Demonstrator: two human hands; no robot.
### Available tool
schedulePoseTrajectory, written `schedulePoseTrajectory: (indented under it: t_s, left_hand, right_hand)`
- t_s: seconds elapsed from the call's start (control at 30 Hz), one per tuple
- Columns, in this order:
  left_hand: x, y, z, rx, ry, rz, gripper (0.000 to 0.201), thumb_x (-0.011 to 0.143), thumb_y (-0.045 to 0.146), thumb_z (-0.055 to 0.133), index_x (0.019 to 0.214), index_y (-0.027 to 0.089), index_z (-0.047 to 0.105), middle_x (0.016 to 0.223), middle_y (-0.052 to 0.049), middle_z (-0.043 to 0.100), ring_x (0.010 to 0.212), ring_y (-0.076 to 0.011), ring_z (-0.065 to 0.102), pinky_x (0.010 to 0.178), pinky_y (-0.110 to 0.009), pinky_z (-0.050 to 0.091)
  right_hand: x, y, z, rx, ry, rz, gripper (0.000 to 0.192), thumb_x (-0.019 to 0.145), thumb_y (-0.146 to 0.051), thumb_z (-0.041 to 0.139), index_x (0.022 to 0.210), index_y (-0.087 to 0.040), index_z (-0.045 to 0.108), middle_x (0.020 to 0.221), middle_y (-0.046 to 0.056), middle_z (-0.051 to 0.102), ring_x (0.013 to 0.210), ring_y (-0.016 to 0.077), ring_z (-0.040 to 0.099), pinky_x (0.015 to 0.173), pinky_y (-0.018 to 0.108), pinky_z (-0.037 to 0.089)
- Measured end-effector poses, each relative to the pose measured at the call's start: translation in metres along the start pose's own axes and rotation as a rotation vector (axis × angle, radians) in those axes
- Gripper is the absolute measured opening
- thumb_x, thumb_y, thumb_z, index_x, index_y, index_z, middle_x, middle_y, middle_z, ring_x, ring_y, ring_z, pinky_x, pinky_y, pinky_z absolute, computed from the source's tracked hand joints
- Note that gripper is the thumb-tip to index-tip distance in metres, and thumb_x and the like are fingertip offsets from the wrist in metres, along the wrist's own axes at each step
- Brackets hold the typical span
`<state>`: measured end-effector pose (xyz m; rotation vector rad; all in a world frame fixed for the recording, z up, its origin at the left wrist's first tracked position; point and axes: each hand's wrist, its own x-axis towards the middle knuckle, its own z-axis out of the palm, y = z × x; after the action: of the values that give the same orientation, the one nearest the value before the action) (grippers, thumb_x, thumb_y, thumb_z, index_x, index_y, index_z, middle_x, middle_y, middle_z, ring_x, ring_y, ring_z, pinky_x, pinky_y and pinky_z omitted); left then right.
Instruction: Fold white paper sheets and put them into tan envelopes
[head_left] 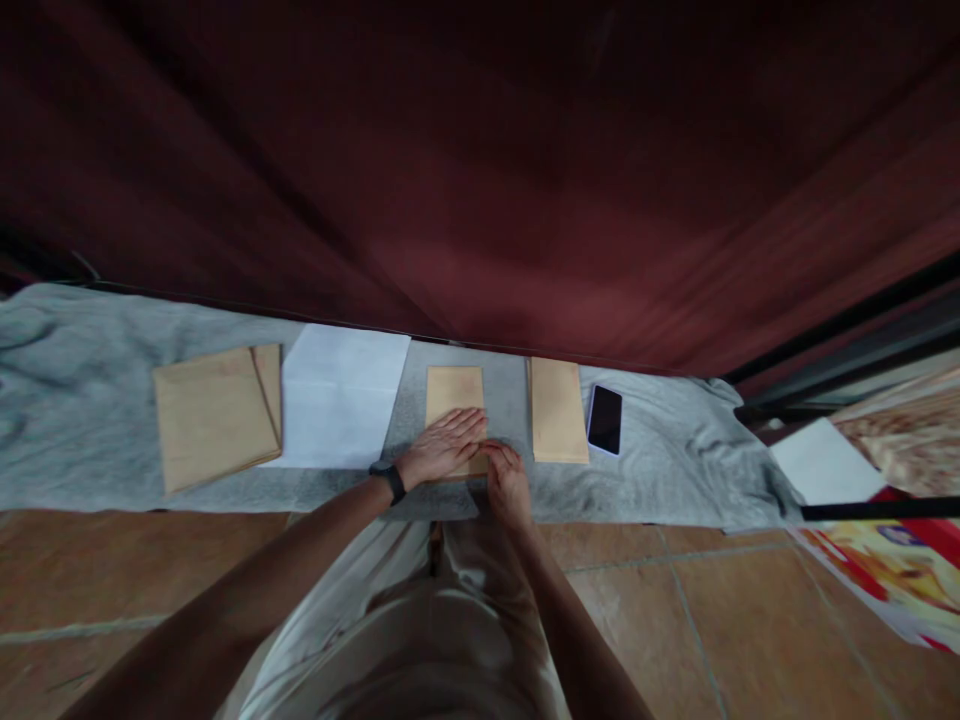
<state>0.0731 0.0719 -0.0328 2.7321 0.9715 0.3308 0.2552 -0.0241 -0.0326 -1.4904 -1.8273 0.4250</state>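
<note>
Head view: a small brown paper envelope [454, 395] is being pressed flat onto a grey cloth [90, 400] that is spread along the floor below a dark red curtain [480, 170]. The left hand [444, 447], with a black band at its wrist, is being laid open and flat across the near half of this envelope, fingers together and stretched out. The right hand [508, 480] is being held at the envelope's near right corner, its fingertips bent down and touching the edge there; whether anything is being pinched between them cannot be told.

Just right of the envelope, a second brown paper envelope [559, 410] is lying apart from it, and beyond that a black phone [605, 420] is resting on the cloth. Left of the envelope a white sheet of paper [341, 395] is lying, and farther left a stack of larger brown envelopes [214, 415].

The step in hand is judged to be the flattening or creasing of the envelope's near edge. The next move would seem to call for steady downward pressure from the flat hand while the edge is being worked by the fingertips.
</note>
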Motion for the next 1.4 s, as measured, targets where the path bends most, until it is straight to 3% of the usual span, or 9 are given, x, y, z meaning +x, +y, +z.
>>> schedulePoseTrajectory:
  t_s: [0.27,0.43,0.63,0.83,1.03,1.2,1.4]
  left_hand:
    - [-0.029,0.023,-0.008,-0.063,-0.045,0.045,0.057,0.108,0.045,0.028,0.159,0.019,0.034,0.165,-0.008,0.037,0.154,-0.0169,0.029,0.128,-0.037,0.018]
    - [-0.036,0.020,-0.011,-0.130,-0.082,0.043,0.055,0.109,0.044,0.025,0.160,0.024,0.033,0.165,-0.004,0.038,0.153,-0.0141,0.032,0.126,-0.033,0.020]
    - [-0.010,-0.005,-0.009,-0.100,-0.121,-0.019,0.056,0.108,0.045,0.022,0.159,0.025,0.036,0.165,-0.004,0.038,0.153,-0.0145,0.031,0.125,-0.034,0.020]
    - [0.025,-0.025,-0.008,0.015,-0.024,-0.061,0.055,0.106,0.037,0.027,0.157,0.023,0.039,0.165,-0.005,0.039,0.154,-0.0177,0.028,0.127,-0.040,0.016]
    - [0.040,-0.026,-0.005,0.057,0.060,-0.087,0.055,0.104,0.037,0.030,0.157,0.021,0.041,0.164,-0.005,0.040,0.154,-0.0188,0.029,0.128,-0.041,0.014]
    - [0.031,-0.018,-0.008,0.037,0.030,-0.064,0.056,0.105,0.037,0.030,0.157,0.019,0.039,0.164,-0.007,0.039,0.154,-0.0180,0.028,0.128,-0.040,0.015]
    - [0.003,-0.005,-0.010,-0.011,-0.025,-0.024,0.057,0.107,0.042,0.027,0.156,0.018,0.040,0.164,-0.009,0.039,0.155,-0.0184,0.028,0.127,-0.040,0.019]
  right_hand:
    - [-0.001,0.000,0.000,-0.014,-0.008,-0.005,0.043,0.089,-0.003,0.044,0.121,-0.021,0.066,0.121,0.008,0.069,0.119,0.0223,0.060,0.108,0.039,0.046]
    - [-0.001,-0.001,-0.001,-0.020,-0.008,-0.002,0.043,0.087,-0.002,0.045,0.118,-0.020,0.068,0.120,0.008,0.070,0.118,0.0227,0.061,0.107,0.040,0.046]
    - [-0.001,-0.001,-0.001,-0.033,-0.006,-0.001,0.040,0.089,-0.003,0.045,0.117,-0.020,0.068,0.119,0.009,0.070,0.117,0.0231,0.061,0.106,0.040,0.046]
    - [-0.003,-0.002,0.000,-0.019,0.023,0.006,0.044,0.089,-0.002,0.042,0.119,-0.022,0.067,0.118,0.008,0.070,0.115,0.0227,0.062,0.105,0.041,0.047]
    - [-0.002,-0.003,-0.001,-0.013,0.037,-0.005,0.042,0.093,-0.004,0.040,0.119,-0.021,0.067,0.118,0.009,0.070,0.116,0.0226,0.062,0.103,0.041,0.049]
    - [-0.001,-0.004,-0.004,0.000,0.018,0.012,0.043,0.090,-0.004,0.041,0.118,-0.021,0.069,0.118,0.009,0.070,0.114,0.0230,0.062,0.103,0.041,0.049]
    - [0.000,-0.003,-0.001,-0.010,0.028,0.031,0.042,0.088,-0.004,0.043,0.114,-0.020,0.070,0.114,0.010,0.070,0.114,0.0233,0.061,0.103,0.042,0.048]
